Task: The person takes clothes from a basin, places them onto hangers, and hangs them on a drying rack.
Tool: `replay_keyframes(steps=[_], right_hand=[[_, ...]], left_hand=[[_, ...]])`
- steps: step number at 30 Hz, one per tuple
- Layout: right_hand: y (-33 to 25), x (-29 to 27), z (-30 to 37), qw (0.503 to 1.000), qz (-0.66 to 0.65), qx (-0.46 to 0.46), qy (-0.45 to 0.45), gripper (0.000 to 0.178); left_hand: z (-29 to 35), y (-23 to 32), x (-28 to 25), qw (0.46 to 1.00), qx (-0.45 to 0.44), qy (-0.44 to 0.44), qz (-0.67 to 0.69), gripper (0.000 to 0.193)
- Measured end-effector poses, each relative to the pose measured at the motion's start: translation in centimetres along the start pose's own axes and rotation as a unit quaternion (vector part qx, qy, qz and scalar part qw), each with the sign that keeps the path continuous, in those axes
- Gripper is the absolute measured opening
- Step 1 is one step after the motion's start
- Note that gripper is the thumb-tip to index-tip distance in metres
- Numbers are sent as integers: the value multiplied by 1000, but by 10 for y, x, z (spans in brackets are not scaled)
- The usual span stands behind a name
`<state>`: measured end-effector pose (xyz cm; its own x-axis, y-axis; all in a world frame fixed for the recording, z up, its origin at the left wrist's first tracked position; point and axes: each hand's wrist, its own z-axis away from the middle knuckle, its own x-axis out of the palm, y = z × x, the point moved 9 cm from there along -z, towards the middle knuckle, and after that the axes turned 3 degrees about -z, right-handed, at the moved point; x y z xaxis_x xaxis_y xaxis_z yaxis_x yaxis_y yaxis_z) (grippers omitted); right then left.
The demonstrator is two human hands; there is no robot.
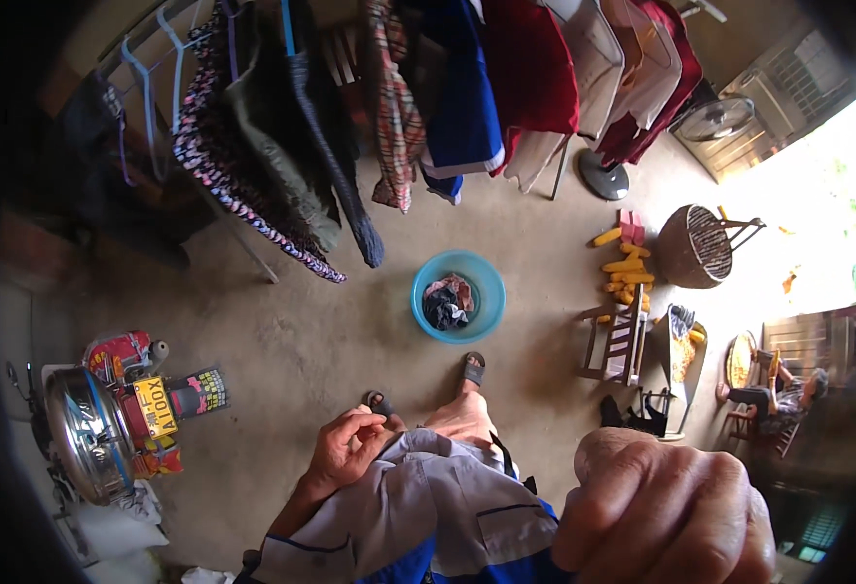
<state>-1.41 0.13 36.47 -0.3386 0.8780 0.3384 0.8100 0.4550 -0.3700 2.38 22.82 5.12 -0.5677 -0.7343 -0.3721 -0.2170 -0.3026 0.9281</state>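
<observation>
My left hand [348, 450] hangs in front of my grey-and-blue shirt [428, 496], its fingers loosely bent and apart, with nothing visible in it. Close to the camera at the lower right, my right hand [666, 506] is curled into a fist, knuckles up; its palm side is hidden. On the floor ahead of my feet stands a light blue basin [491, 297] with a small heap of dark and pinkish clothes [447, 302] in it. Beyond the basin, several garments hang on a clothes rack, among them a blue one [462, 92] and a dark red one [530, 68].
Bare blue hangers [138, 73] are at the rack's left end. A motorcycle [92, 433] stands at left. On the right are corn cobs [630, 268], a woven basket [695, 245], a small wooden chair [622, 346] and a seated person [783, 399] near a bright doorway.
</observation>
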Motion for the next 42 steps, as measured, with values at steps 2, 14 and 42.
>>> replay_keyframes(steps=[2,14,42], right_hand=[[-18,-37,3,994,79,69,24,42],[97,-330,398,636,489,590,89,22],[452,-440,907,382,431,814,-81,57]], left_hand=[[-27,13,34,999,12,-34,-16,14],[-21,-76,136,981,-173,-71,-49,18],[25,-407,188,822,-444,-181,-308,83]])
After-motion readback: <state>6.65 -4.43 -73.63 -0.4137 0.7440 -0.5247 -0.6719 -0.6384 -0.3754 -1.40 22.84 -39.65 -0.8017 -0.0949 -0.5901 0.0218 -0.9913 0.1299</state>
